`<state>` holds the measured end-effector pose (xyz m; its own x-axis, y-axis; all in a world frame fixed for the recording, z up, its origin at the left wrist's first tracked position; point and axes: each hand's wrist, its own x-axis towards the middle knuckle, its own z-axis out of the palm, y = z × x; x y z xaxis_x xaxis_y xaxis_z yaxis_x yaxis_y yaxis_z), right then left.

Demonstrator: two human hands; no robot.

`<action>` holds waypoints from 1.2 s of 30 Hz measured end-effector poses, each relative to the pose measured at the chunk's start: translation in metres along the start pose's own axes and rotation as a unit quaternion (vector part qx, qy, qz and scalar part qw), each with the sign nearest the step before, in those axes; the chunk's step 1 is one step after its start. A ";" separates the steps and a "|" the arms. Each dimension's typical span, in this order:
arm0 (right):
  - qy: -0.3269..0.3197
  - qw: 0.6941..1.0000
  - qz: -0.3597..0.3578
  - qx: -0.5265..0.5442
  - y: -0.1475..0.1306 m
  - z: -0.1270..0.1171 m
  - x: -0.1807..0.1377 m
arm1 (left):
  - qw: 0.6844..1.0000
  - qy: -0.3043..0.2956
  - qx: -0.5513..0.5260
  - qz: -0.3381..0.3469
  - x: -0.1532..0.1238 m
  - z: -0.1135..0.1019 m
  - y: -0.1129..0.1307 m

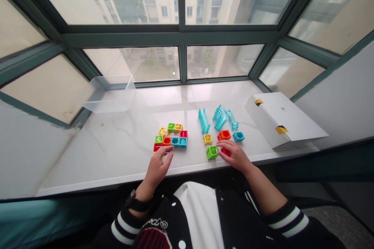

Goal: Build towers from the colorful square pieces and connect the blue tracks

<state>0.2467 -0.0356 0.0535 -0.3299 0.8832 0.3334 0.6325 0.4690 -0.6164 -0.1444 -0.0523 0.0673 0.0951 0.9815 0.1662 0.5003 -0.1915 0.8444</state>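
Note:
Coloured toy blocks are laid in a joined, ring-like shape on the white sill, with a blue block [183, 142] at its right corner and a green block [171, 127] at the back. My left hand [158, 167] is over the shape's near left edge, thumb and fingers apart, partly hiding the red and yellow blocks there. My right hand [236, 156] reaches over a loose red block [226, 151], which it partly covers. Its fingertips are beside a loose green block [212, 152]; I cannot tell whether they touch. Its fingers are stretched out.
Loose yellow [207, 139], orange [224, 135] and blue blocks [239, 136] lie behind my right hand. Translucent blue track pieces [220, 117] are farther back. A clear plastic bin [112, 103] stands back left, a white box [288, 118] at right. Windows enclose the marble-patterned sill [122, 155].

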 end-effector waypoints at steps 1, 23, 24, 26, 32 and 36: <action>-0.011 1.000 -0.004 0.001 -0.001 0.003 0.001 | 1.000 0.002 0.001 -0.001 0.000 -0.001 0.000; 0.026 1.000 -0.002 -0.001 -0.008 0.006 0.003 | 0.980 0.093 0.177 0.013 0.001 -0.018 -0.026; 0.030 1.000 -0.005 -0.001 -0.011 0.006 0.005 | 0.974 0.095 0.205 0.001 0.000 -0.018 -0.031; 0.037 0.999 -0.012 -0.001 -0.016 0.006 0.009 | 0.962 0.088 0.257 -0.024 -0.002 -0.016 -0.042; 0.066 0.998 -0.020 0.009 -0.021 0.007 0.017 | 0.942 0.034 0.322 -0.086 -0.011 -0.006 -0.060; 0.071 0.997 -0.020 0.009 -0.020 0.007 0.017 | 0.940 -0.006 0.318 -0.127 -0.010 -0.011 -0.057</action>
<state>0.2232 -0.0305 0.0663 -0.2510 0.8545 0.4549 0.6071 0.5050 -0.6135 -0.1830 -0.0511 0.0230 -0.0886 0.9960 -0.0079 0.9207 0.0849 0.3810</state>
